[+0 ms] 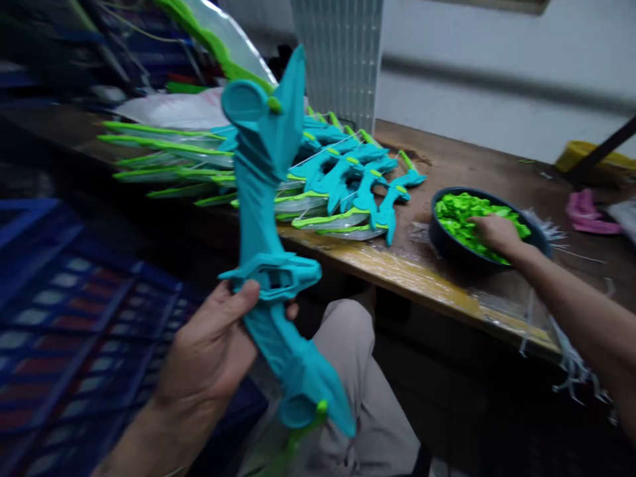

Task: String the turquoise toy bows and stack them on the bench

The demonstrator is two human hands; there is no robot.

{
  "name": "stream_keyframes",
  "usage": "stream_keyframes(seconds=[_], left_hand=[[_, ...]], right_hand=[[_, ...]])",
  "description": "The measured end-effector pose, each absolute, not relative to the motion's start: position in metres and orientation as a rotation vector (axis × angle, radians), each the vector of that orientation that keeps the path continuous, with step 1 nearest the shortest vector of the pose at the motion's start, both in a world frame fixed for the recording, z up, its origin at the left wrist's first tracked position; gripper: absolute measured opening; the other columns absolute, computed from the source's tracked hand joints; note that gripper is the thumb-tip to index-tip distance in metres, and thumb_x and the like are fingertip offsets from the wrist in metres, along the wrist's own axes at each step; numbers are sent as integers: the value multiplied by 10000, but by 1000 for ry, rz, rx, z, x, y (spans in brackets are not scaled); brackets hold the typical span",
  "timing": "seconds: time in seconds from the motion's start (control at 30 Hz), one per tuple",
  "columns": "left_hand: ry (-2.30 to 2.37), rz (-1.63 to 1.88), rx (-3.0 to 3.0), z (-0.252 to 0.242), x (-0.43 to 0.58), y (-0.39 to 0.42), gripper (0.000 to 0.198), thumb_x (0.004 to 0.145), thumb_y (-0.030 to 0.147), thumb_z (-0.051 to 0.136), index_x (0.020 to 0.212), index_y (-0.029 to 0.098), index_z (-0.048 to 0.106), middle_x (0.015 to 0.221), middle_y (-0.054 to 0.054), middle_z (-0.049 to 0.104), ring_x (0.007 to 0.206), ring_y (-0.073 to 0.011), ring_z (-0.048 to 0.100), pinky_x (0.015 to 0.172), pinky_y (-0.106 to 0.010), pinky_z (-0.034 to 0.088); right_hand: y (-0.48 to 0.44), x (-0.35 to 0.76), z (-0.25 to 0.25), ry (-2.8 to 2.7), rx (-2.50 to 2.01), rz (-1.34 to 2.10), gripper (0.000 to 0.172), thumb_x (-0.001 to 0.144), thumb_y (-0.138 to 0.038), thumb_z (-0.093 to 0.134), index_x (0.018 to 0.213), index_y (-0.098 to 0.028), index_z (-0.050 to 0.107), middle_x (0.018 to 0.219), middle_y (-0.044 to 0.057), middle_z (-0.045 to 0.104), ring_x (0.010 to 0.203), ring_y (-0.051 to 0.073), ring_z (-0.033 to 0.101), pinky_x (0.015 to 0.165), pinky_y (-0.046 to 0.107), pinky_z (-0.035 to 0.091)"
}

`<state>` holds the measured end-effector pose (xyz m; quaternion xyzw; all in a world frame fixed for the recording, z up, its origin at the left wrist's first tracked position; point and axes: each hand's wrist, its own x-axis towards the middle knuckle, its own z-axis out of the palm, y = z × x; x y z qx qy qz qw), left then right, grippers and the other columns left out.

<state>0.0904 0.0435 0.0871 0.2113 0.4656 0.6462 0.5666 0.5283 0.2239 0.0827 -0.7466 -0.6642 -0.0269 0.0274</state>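
My left hand (211,348) is closed around the middle of a turquoise toy bow (261,218), held upright in front of me. Bright green limbs with clear panels join its two ends. At the right, my right hand (497,235) reaches into a dark round bowl (454,248) of small bright green plastic pieces (460,205). Its fingers are curled down among the pieces, and whatever they grip is hidden. Several more turquoise toy bows (365,192) lie in an overlapping row on the table, behind the held one.
A wooden table (501,298) with a tape-covered front edge stretches across. Blue plastic crates (99,331) stand at the lower left. A white sack (173,109) lies behind the bows. White strings hang over the edge at right, near a pink item (589,212) and a yellow container (579,156).
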Motion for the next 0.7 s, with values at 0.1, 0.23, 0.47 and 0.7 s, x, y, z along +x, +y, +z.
stream_keyframes(seconds=[0.1,0.23,0.47,0.7], left_hand=[[1005,1512,511,78,93,36,396,659,338,918,933,171,686,872,-42,779,685,-222,730,615,-355,660],[971,1465,594,61,101,28,506,682,389,944,1045,184,659,888,-27,763,745,-212,745,692,-322,641],[988,1466,669,50,115,12,523,749,419,908,1148,200,650,1004,-30,746,803,-185,715,761,-313,604],[941,1432,786,49,117,1,471,826,418,853,1207,211,670,1140,-47,726,1042,-205,672,956,-345,550]], right_hand=[[212,505,97,-1870,-2212,-118,258,992,-91,576,1159,37,724,1110,291,704,1066,259,684,787,397,425],[164,438,105,-1644,-1767,250,256,925,-138,709,1171,-68,693,951,179,748,842,171,700,714,337,457],[52,309,85,-1462,-828,1280,199,835,-351,869,949,-235,755,911,29,766,806,178,732,746,287,603],[40,288,66,-1661,-631,847,116,916,-217,785,1021,-255,754,913,24,705,876,188,666,771,325,560]])
